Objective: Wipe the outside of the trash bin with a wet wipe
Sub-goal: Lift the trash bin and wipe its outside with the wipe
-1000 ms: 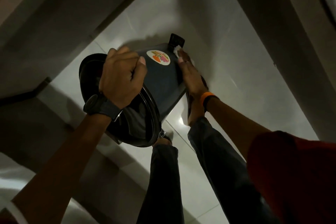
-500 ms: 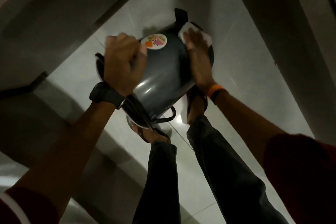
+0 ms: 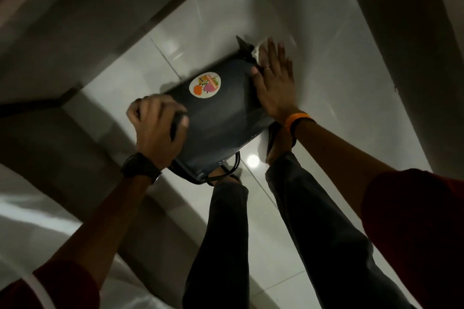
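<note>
A dark grey trash bin (image 3: pixel 221 120) with a round colourful sticker (image 3: pixel 205 84) is tipped over and held above the tiled floor, its base pointing away from me. My left hand (image 3: pixel 157 128), with a black watch on the wrist, grips the bin's rim at its near left side. My right hand (image 3: pixel 275 85), with an orange wristband, lies flat on the bin's right side near the base. It presses a white wet wipe (image 3: pixel 258 51) that peeks out past the fingers. A black pedal (image 3: pixel 243 45) sticks out at the base.
My legs in dark trousers (image 3: pixel 301 221) and sandalled feet stand just below the bin on the glossy white floor tiles (image 3: pixel 339 113). Walls with dark skirting close in on the left (image 3: pixel 75 20) and right (image 3: pixel 401 57). A pale surface lies at the lower left.
The bin has turned so its side faces me and its opening no longer shows. My right hand has slid with the wipe toward the base. My left hand stays on the rim.
</note>
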`<state>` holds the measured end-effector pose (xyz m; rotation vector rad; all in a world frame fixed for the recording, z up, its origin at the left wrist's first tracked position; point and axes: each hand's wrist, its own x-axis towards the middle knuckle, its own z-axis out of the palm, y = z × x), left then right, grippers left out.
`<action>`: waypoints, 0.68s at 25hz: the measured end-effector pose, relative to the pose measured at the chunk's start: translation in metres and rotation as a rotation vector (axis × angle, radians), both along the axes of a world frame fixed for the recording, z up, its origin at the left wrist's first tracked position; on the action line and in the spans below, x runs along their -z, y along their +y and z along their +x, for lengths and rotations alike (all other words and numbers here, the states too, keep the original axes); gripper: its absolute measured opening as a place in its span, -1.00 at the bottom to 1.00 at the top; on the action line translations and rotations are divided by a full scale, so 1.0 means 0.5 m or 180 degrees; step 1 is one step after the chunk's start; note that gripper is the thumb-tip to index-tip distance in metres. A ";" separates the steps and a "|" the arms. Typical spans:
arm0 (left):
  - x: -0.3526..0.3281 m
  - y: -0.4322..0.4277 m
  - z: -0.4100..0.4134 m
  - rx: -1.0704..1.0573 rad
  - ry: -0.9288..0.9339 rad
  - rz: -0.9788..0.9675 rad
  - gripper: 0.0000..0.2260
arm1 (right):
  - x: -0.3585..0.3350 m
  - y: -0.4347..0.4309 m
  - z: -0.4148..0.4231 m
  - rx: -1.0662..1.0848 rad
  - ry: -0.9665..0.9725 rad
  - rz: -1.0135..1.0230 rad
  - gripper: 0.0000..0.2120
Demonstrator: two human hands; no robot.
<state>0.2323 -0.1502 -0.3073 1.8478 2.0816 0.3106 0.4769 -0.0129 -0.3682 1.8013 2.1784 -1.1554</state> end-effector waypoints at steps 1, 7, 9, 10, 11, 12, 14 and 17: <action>-0.001 -0.031 -0.004 0.0537 0.0032 -0.0075 -0.76 | -0.001 -0.010 0.008 -0.0096 -0.0032 0.0051 -0.37; 0.019 -0.122 -0.008 0.2158 0.0451 0.0268 -0.84 | -0.002 -0.057 0.055 -0.0107 -0.0130 0.0104 -0.38; 0.034 -0.102 -0.019 0.2177 0.0539 0.0509 -0.80 | 0.001 -0.049 0.046 -0.0111 -0.0089 0.0112 -0.37; 0.038 -0.086 -0.026 0.2182 0.0530 0.0584 -0.77 | 0.001 -0.044 0.037 -0.0102 -0.0078 0.0117 -0.37; 0.039 -0.069 -0.033 0.2204 0.0511 0.0622 -0.74 | -0.001 -0.041 0.026 -0.0100 -0.0088 0.0139 -0.37; 0.037 -0.054 -0.037 0.2196 0.0479 0.0635 -0.71 | -0.008 -0.046 0.014 -0.0113 -0.0119 0.0161 -0.38; 0.023 -0.027 -0.028 0.2001 0.0322 0.0698 -0.65 | -0.039 -0.084 -0.010 -0.0258 -0.0096 0.0150 -0.39; -0.003 0.018 -0.007 0.1348 -0.0198 0.0870 -0.58 | -0.120 -0.218 -0.057 -0.0739 0.0807 -0.0038 -0.38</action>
